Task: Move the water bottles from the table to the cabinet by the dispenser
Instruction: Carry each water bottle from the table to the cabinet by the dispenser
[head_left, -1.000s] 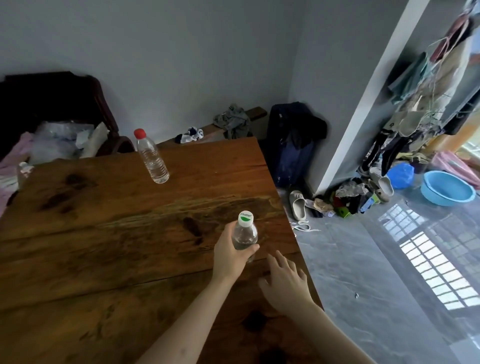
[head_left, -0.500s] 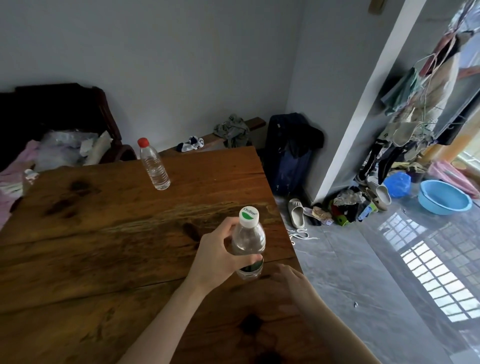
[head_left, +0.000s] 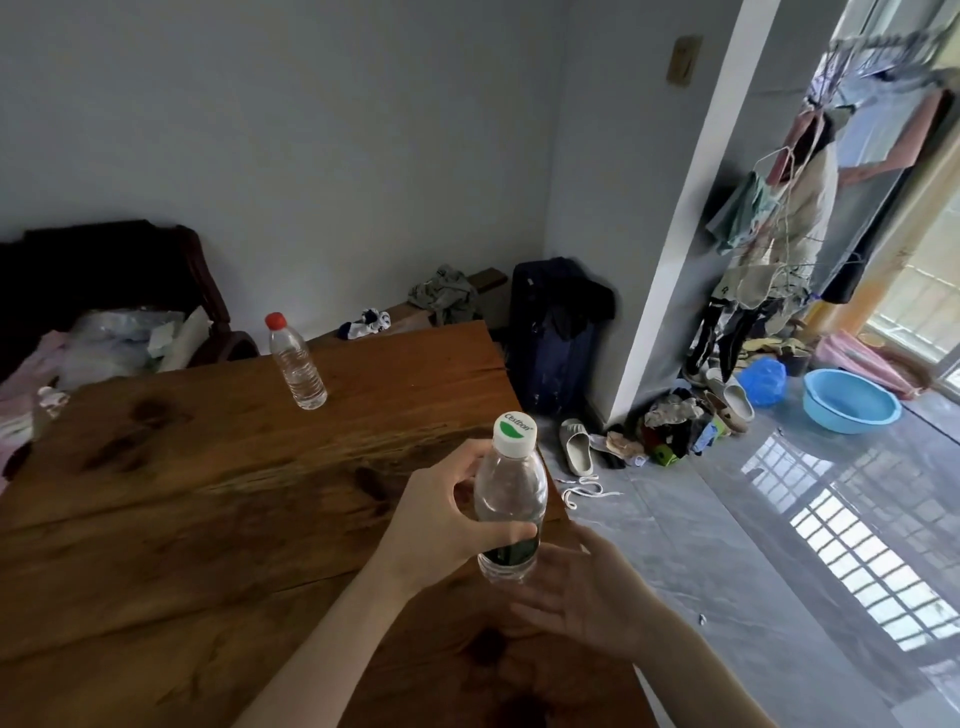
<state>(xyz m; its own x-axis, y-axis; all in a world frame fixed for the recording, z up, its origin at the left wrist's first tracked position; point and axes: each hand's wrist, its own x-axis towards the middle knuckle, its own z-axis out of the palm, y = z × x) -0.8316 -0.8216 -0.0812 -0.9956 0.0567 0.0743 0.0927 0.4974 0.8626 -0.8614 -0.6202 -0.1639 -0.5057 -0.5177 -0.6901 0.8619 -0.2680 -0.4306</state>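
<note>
Near frame centre, the white-capped bottle (head_left: 511, 499) is gripped upright by the left hand (head_left: 447, 525); the right hand (head_left: 582, 592) is spread open just beneath its base.

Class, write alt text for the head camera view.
A left hand holds a white-capped water bottle above a wooden table, the open right hand just below it. A red-capped bottle stands further back.
</note>
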